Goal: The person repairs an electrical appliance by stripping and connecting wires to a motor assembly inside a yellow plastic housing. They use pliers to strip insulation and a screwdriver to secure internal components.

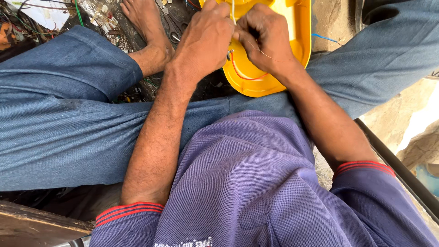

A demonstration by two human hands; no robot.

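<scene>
- The left hand (pixel 206 39) is clenched, fingertips pinching a thin pale wire (pixel 233 11) over the yellow plastic housing (pixel 299 41).
- The right hand (pixel 265 39) is curled tight, touching the left and gripping the same wire.
- A red wire (pixel 238 73) curves along the housing's near edge, below both hands.
- The housing rests between the blue-trousered knees (pixel 68 114); a bare foot (pixel 146 27) lies left of it.

The yellow casing (pixel 292 41) runs off the top edge, and both hands' fingertips hide what they pinch.

Littered floor (pixel 114 34) carries wire scraps (pixel 98 16), scissors (pixel 171 27).
</scene>
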